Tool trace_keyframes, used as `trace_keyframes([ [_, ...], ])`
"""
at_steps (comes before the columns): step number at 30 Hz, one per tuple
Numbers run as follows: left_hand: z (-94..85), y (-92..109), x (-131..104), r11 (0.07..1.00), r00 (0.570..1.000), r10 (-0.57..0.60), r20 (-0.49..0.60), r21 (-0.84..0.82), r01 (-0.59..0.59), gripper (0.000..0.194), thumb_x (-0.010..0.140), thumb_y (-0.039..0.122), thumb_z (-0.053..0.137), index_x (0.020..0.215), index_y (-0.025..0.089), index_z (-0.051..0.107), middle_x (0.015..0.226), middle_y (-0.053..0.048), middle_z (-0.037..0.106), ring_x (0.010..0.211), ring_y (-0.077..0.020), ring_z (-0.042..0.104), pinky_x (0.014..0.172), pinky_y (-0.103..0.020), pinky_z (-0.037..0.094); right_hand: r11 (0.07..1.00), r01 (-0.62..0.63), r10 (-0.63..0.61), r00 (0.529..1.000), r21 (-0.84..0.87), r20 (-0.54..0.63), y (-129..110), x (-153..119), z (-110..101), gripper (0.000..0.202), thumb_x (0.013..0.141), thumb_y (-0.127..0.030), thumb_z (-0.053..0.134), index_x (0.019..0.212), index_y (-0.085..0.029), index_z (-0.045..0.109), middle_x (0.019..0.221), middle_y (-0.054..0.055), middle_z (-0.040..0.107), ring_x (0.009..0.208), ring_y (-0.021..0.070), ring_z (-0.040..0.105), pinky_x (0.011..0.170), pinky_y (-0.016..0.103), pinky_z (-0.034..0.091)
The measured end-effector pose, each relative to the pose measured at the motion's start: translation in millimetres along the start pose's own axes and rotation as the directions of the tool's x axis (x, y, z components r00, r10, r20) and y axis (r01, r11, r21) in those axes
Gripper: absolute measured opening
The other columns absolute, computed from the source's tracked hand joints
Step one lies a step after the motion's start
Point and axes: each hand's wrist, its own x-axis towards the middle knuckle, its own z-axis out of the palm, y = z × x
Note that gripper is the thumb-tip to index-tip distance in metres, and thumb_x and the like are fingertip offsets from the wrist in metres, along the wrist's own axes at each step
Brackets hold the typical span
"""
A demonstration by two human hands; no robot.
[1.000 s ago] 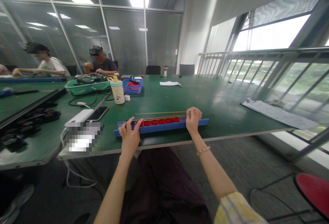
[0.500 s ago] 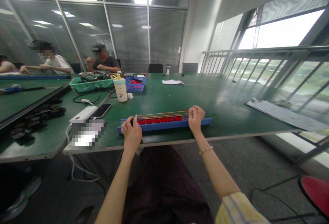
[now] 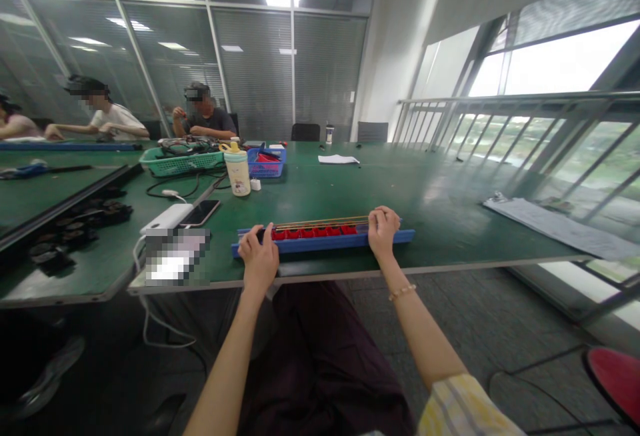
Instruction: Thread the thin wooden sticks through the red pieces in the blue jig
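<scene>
A long blue rail (image 3: pixel 320 245) lies along the front edge of the green table, with several red pieces (image 3: pixel 320 231) in a row inside it. Thin orange-brown strands (image 3: pixel 325 223) run lengthwise above the red pieces. My left hand (image 3: pixel 260 257) grips the rail's left end, its fingers curled beside a small black part (image 3: pixel 261 235). Near the right end, my right hand (image 3: pixel 383 231) has its fingers bent over the rail and the ends of the strands. The fingertips of the right hand partly hide what they pinch.
Left of the rail are a phone (image 3: pixel 201 213), a white power bank (image 3: pixel 167 219) and cables. Beyond stand a cream bottle (image 3: pixel 237 171), a green basket (image 3: pixel 183 165) and a blue basket (image 3: pixel 266 168). A clipboard (image 3: pixel 555 223) lies right. People sit far left.
The whole view has shifted slightly. Both hands keep their places on the rail, and the left fingers have moved only a little.
</scene>
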Motion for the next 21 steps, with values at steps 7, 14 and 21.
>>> trace_keyframes([
  [7, -0.7, 0.7, 0.1, 1.0, 1.0, 0.0, 0.004, -0.011, 0.0, 0.05, 0.094, 0.024, 0.039, 0.142, 0.021, 0.049, 0.138, -0.017, 0.042, 0.122, -0.0336, 0.036, 0.099, -0.052, 0.037, 0.993, -0.038, 0.04, 0.999, -0.111, 0.012, -2.9, -2.8, 1.0, 0.029, 0.092, -0.034, 0.046, 0.087, -0.019, 0.07, 0.12, 0.014, 0.055, 0.117, 0.028, 0.044, 0.102, 0.049, 0.032],
  [14, -2.5, 1.1, -0.2, 1.0, 1.0, 0.001, 0.017, -0.008, -0.001, 0.05, 0.094, 0.024, 0.039, 0.143, 0.022, 0.047, 0.139, -0.017, 0.043, 0.123, -0.0335, 0.036, 0.099, -0.051, 0.037, 0.987, -0.049, 0.054, 0.998, -0.151, 0.03, -0.1, -2.9, 3.1, 0.039, 0.096, -0.038, 0.04, 0.087, -0.018, 0.072, 0.115, 0.013, 0.06, 0.112, 0.0262, 0.048, 0.1, 0.045, 0.033],
  [21, -1.8, 2.0, -0.3, 1.0, 1.0, 0.004, 0.006, 0.0, -0.004, 0.05, 0.095, 0.024, 0.038, 0.144, 0.021, 0.046, 0.139, -0.017, 0.043, 0.123, -0.0335, 0.036, 0.1, -0.051, 0.037, 0.973, -0.178, 0.168, 0.983, -0.147, -0.077, 3.6, -1.1, 0.1, 0.042, 0.098, -0.039, 0.034, 0.098, -0.016, 0.069, 0.105, 0.014, 0.065, 0.103, 0.025, 0.053, 0.096, 0.042, 0.034],
])
